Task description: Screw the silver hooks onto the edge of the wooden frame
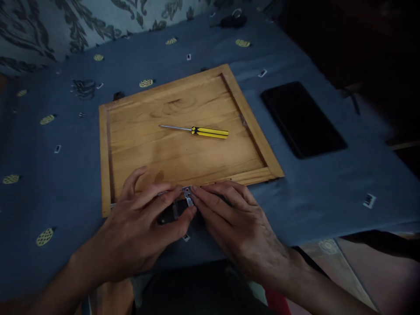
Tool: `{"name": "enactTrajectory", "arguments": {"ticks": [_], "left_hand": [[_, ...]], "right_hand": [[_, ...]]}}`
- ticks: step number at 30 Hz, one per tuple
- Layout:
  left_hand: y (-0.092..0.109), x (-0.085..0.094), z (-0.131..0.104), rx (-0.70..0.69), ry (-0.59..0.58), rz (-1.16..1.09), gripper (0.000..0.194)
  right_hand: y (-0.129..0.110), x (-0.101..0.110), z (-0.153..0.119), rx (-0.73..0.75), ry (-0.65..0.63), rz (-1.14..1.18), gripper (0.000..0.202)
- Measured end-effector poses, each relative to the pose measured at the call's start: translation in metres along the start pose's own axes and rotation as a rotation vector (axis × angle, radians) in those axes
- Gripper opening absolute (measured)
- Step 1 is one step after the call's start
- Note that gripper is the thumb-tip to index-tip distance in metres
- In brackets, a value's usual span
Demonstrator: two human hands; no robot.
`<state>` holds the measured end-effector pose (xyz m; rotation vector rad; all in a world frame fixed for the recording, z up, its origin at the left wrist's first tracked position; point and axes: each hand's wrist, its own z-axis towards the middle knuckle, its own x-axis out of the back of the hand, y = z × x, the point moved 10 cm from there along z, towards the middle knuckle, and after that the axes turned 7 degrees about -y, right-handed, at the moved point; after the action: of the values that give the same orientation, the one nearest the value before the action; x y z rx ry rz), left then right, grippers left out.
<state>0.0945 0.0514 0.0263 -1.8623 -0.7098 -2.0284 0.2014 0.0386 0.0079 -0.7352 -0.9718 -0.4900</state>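
A framed wooden panel (138,144) lies on the blue cloth, and a yellow and black screwdriver (210,132) rests on it. At the panel's near edge, a small metal fitting (188,197) sits between my two hands. My left hand (144,223) has its thumb and fingertips pressed against the fitting from the left. From the right, my right hand (232,218) touches the fitting's upper end with its fingertips, its fingers close together. Part of the panel's near edge is hidden behind my hands.
To the right of the panel lies a black rectangular tablet-like object (303,120). Dark keys or a similar item (232,21) lie at the back of the cloth-covered table (334,192). Small metal pieces (83,89) are at the back left.
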Motion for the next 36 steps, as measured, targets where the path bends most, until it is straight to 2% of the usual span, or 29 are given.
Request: {"name": "enactTrajectory", "arguments": {"ticks": [12,31,36], "left_hand": [[-0.0005,0.0012,0.001,-0.016,0.04,-0.072,0.027],[-0.0036,0.0002,0.0029,-0.011,-0.019,-0.075,0.028],[-0.0047,0.0024,0.0033,-0.016,0.011,-0.097,0.029]], "right_hand": [[-0.0031,0.002,0.0017,0.014,0.035,-0.024,0.034],[0.0003,0.0033,0.0012,-0.005,0.022,-0.005,0.031],[0.0026,0.0046,0.0008,-0.022,0.036,0.006,0.029]]}}
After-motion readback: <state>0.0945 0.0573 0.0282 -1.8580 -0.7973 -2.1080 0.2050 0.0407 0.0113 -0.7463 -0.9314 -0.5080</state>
